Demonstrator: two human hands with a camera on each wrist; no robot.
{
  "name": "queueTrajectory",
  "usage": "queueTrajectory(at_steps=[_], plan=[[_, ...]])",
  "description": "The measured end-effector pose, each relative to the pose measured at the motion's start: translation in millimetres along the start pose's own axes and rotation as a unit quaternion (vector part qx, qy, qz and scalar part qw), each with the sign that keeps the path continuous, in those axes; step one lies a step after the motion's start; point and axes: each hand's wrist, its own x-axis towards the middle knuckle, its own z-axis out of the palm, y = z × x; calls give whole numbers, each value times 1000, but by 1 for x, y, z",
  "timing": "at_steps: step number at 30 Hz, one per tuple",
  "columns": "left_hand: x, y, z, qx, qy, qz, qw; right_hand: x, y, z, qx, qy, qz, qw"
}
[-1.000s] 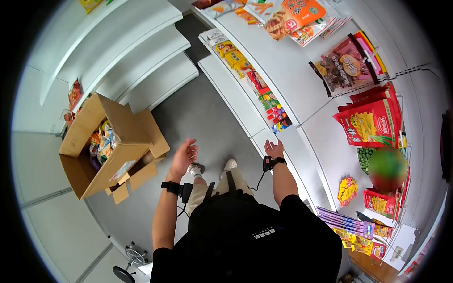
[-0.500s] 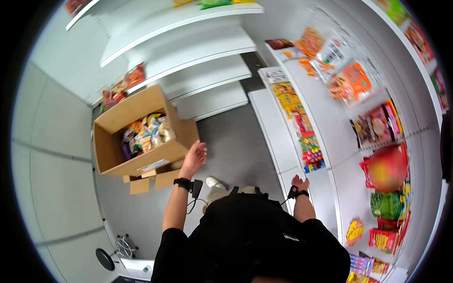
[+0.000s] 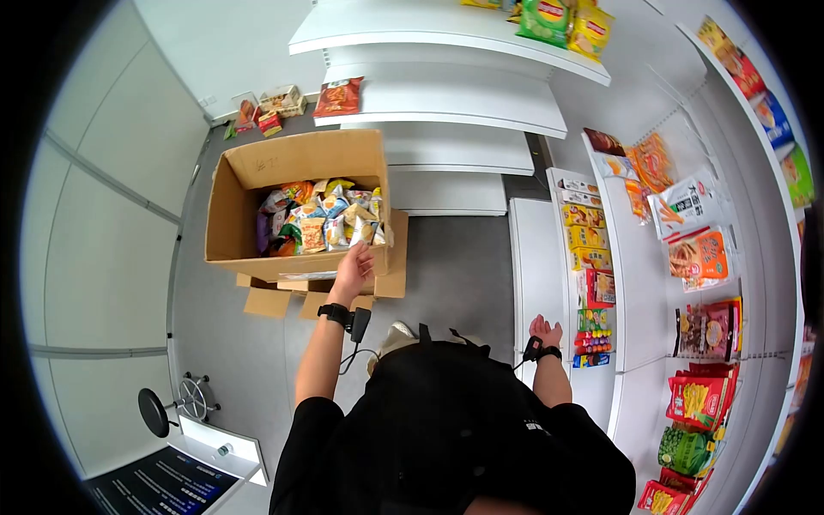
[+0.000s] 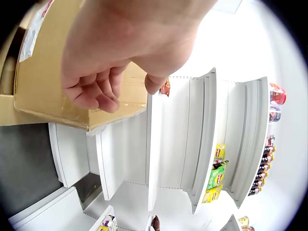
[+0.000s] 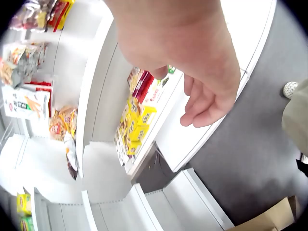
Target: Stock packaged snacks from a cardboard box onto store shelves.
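Note:
My left hand (image 3: 354,271) hangs in front of the open cardboard box (image 3: 296,267), overlapping its near right corner in the head view. Its fingers are loosely curled with nothing in them, as the left wrist view also shows. Inside the box lies a heap of snack bags (image 3: 319,219) in mixed colours. My right hand (image 3: 545,330) is beside the right-hand shelving, near a row of small packets (image 3: 594,292) on a low shelf. Nothing is in that hand; its fingers (image 5: 204,115) curl loosely in the right wrist view.
Ahead stands a white shelf unit (image 3: 446,103) with a red snack bag (image 3: 339,97) and chip bags (image 3: 547,21). More bagged food (image 3: 699,399) fills the right shelves. A wheeled stool (image 3: 176,403) stands at the lower left. Grey floor (image 3: 459,266) lies between box and shelves.
The view has turned left, bringing the box and the shelves ahead nearer the middle. My left hand now overlaps the box's edge in view. Both hands stay without anything in them.

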Motion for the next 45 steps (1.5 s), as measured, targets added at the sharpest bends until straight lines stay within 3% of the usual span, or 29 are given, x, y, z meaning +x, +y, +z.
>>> queueTrajectory(at_steps=[6,12,27,31,34,41,45], plan=[[-13,16,-20,-17,57,19,998,5,62,97,-92,-113,82,986],[-10,12,-44,-64,72,31,995,-42,135,206,-199,-199,127,951],[34,54,-43,-81,169,44,981,-43,290,394,-311,-291,278,861],[39,50,-43,-79,203,44,975,-41,315,435,-401,-312,285,813],[34,40,-43,-112,207,82,968,-30,341,453,-482,-302,277,774],[39,41,-36,-162,231,84,956,-48,395,476,-563,-160,292,756],[47,48,-38,-188,226,52,954,-76,414,485,-580,-139,274,754]])
